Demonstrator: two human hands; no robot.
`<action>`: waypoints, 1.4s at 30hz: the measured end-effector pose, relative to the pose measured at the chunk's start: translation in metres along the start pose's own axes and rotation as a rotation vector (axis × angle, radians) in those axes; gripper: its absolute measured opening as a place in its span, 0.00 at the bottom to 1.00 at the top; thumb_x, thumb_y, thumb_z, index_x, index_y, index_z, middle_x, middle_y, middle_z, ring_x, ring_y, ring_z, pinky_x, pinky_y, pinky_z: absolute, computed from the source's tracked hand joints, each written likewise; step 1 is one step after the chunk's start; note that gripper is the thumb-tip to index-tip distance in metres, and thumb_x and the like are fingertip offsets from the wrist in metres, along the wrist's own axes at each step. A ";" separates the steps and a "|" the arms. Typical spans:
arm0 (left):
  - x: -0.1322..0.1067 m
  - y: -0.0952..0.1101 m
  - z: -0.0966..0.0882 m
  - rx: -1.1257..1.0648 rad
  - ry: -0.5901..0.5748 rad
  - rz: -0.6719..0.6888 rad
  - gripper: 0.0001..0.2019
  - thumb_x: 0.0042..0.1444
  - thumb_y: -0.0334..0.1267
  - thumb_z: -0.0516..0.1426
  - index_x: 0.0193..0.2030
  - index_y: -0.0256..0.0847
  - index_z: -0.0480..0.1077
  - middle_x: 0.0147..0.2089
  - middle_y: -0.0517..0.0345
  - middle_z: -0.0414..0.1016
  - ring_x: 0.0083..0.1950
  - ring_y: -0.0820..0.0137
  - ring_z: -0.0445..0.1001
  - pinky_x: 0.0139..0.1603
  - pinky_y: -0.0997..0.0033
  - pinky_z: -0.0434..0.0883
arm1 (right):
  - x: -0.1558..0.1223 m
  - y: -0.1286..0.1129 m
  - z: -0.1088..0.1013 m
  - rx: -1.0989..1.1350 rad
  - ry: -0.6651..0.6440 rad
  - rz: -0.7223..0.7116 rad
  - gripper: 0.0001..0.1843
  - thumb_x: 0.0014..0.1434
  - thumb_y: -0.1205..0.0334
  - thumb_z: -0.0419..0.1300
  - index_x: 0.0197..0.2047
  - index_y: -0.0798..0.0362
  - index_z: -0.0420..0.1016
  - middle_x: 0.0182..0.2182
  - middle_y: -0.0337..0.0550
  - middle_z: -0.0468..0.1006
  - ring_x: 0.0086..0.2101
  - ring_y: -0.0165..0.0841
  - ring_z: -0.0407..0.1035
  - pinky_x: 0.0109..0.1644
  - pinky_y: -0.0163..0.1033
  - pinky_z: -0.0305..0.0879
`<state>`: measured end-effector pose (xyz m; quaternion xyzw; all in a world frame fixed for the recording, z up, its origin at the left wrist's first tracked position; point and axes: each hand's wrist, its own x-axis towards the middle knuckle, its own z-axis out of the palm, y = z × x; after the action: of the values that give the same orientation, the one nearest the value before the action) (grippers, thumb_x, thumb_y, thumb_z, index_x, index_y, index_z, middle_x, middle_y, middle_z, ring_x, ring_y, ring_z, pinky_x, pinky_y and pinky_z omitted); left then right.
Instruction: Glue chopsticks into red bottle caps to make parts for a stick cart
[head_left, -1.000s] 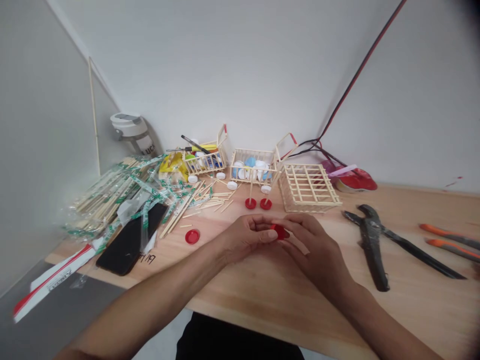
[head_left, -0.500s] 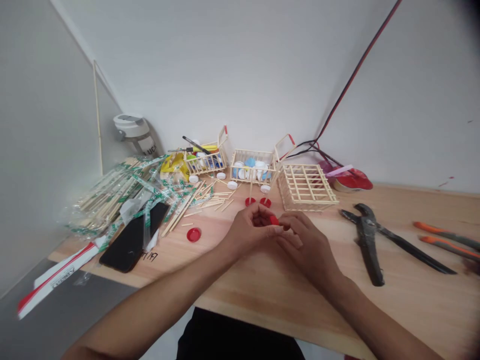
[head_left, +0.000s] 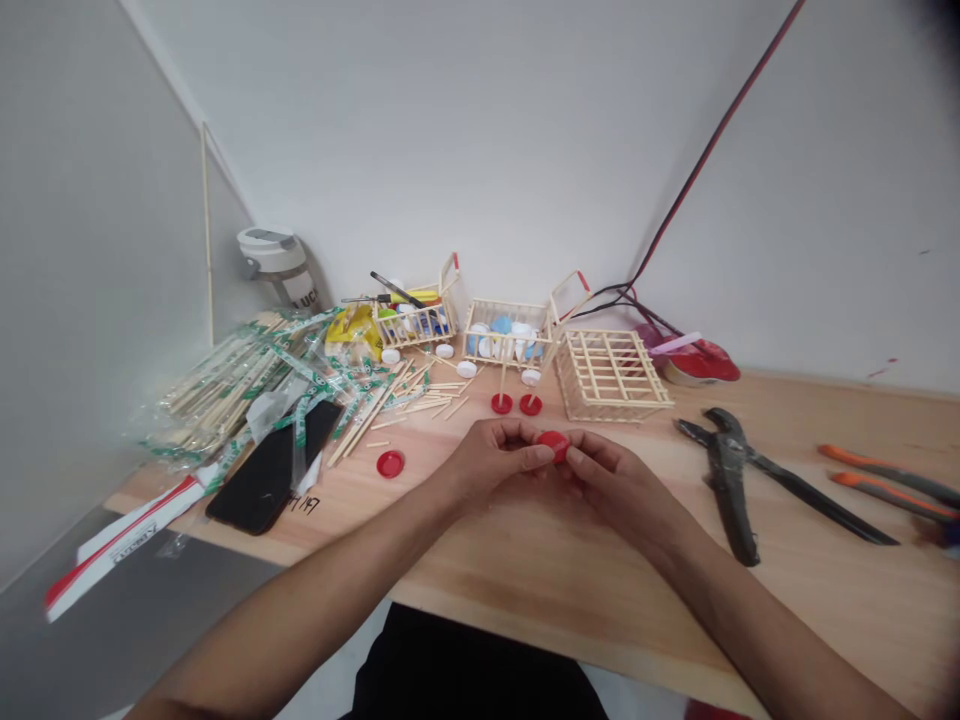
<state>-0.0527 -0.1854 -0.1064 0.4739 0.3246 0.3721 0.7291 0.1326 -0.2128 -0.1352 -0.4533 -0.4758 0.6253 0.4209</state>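
red plastic bottle cap (head_left: 553, 445) | pinched between fingertips of left hand (head_left: 495, 455) and right hand (head_left: 619, 482) | seems light, stiff, slippery; best held by rim | spare red cap (head_left: 390, 464) left of left hand

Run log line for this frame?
left hand: holds round red plastic cap | right hand: holds same cap | nearby: second round red cap

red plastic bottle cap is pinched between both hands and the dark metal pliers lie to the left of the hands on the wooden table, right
No: the head view shows the dark metal pliers on the wooden table to the right of the hands, not the left. The red plastic bottle cap is pinched between the left hand and right hand.
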 end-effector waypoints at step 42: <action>0.014 0.017 -0.055 0.980 0.417 0.243 0.19 0.48 0.30 0.60 0.48 0.36 0.69 0.40 0.55 0.74 0.37 0.70 0.72 0.41 0.70 0.69 | -0.010 -0.006 0.003 -1.325 0.053 -0.651 0.09 0.65 0.58 0.55 0.44 0.51 0.71 0.43 0.46 0.77 0.43 0.39 0.68 0.47 0.46 0.63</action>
<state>-0.0949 -0.1436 -0.1109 0.7084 0.5407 0.3450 0.2945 0.1324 -0.2220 -0.1270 -0.4633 -0.8538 0.0393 0.2342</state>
